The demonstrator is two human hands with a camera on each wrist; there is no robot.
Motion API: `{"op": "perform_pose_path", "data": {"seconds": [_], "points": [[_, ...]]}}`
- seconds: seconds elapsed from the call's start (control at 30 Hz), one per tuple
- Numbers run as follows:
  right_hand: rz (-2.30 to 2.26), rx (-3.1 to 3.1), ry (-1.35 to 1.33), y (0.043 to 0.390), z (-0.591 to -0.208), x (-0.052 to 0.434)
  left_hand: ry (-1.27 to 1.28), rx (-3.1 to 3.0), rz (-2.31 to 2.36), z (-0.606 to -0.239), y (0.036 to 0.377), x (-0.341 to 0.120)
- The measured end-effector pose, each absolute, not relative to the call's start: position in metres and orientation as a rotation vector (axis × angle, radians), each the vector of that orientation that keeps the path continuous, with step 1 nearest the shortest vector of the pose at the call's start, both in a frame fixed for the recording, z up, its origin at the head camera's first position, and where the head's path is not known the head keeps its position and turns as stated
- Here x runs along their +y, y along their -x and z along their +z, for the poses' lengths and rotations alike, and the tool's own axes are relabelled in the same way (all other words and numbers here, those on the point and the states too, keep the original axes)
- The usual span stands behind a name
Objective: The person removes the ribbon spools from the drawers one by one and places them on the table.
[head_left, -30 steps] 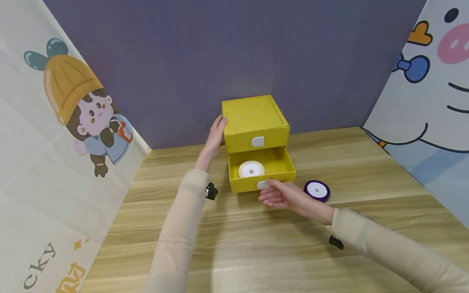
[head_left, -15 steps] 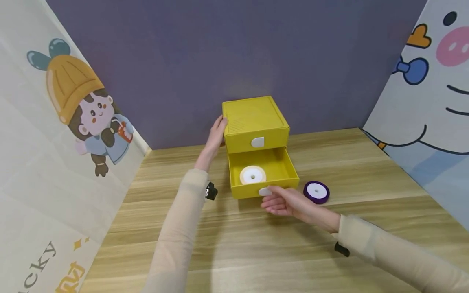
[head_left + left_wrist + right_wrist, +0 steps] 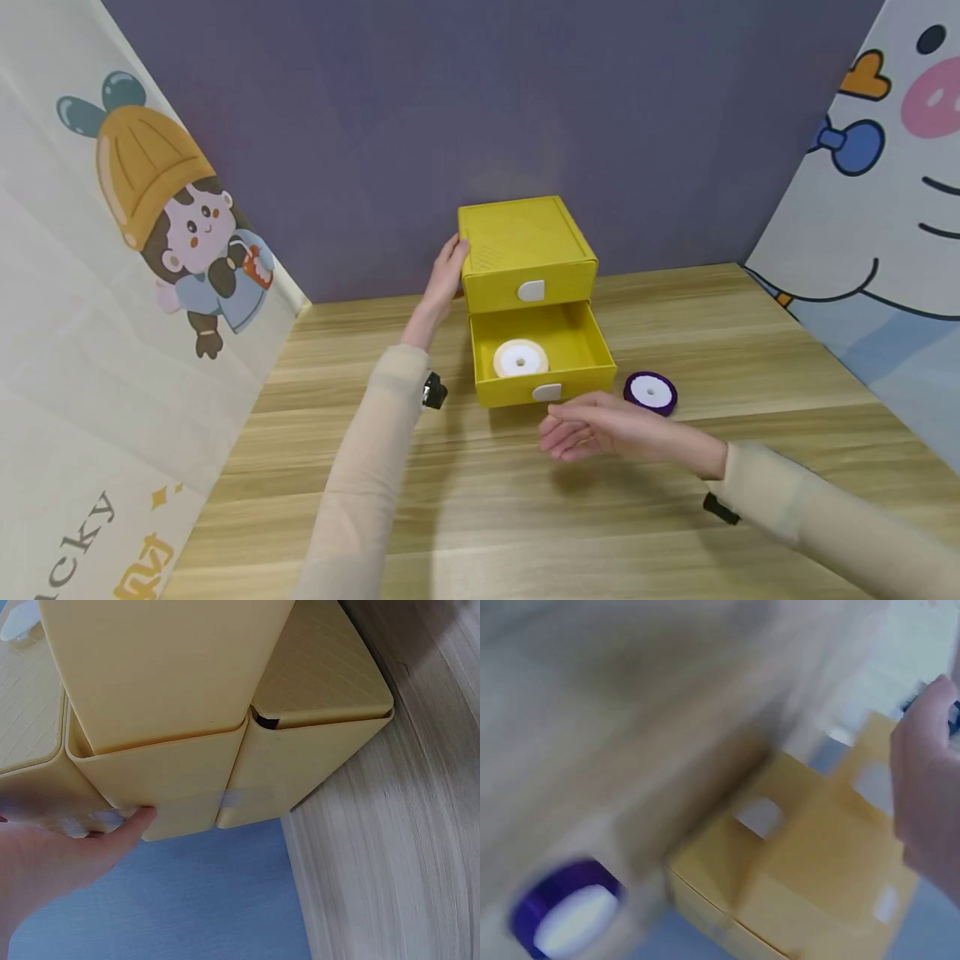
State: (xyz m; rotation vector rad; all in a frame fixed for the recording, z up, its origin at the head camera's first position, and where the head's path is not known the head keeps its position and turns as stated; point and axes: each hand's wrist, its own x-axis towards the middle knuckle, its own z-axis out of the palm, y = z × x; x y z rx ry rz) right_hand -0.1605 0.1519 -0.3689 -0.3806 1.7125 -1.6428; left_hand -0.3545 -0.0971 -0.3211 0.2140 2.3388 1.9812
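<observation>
Your right hand (image 3: 592, 427) has released the white tab and now hovers open before the lower drawer (image 3: 542, 358), which stands pulled out with the cream ribbon spool (image 3: 520, 358) accessible. Your left hand (image 3: 447, 268) braces the yellow cabinet (image 3: 525, 250), fingers flat.

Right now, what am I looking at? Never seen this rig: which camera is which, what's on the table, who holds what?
No machine: a person works with bare hands, wearing three cameras. The wide picture comes from the head; the two close, blurry ones come from the wrists.

On the wooden table stands a yellow two-drawer box. Its lower drawer is pulled out, with a cream ribbon spool inside. A purple ribbon spool lies on the table beside it.

The left hand rests against the box's side. The right hand hovers in front of the drawer, holding nothing.
</observation>
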Motion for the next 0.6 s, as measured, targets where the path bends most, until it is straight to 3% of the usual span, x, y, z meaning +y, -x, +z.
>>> {"op": "perform_pose_path", "data": {"seconds": [0.3, 0.6], "points": [[-1.310, 2.287, 1.045, 0.193, -0.301, 0.151, -0.223, 2.363, 1.987, -0.318, 0.355, -0.098], [-0.553, 2.640, 1.356, 0.240, -0.304, 0.143, -0.194, 2.318, 1.993, -0.319, 0.353, -0.096]]}}
